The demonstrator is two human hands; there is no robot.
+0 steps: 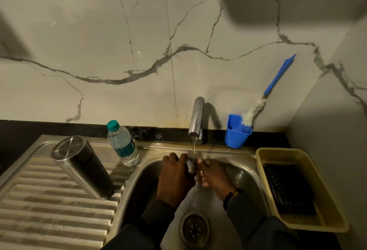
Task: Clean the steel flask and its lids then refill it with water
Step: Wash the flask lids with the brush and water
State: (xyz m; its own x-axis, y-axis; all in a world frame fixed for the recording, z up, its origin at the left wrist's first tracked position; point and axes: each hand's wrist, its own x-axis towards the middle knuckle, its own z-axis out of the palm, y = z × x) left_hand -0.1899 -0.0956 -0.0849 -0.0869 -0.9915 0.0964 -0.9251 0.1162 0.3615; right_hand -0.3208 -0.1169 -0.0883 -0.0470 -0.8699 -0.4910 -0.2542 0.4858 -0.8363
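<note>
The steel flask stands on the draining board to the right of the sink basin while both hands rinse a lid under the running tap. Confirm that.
Not quite: the head view shows the steel flask on the draining board to the left of the basin, not the right. The rest holds: the left hand and right hand hold a lid under the running tap.

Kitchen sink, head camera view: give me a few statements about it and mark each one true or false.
1. Water runs from the tap. True.
2. The steel flask lies in the basin. False: it stands upside down on the drainboard.
3. The left hand holds a small steel lid under the stream. True.
4. The brush rests in the yellow basket. False: it stands in the blue cup.
</note>
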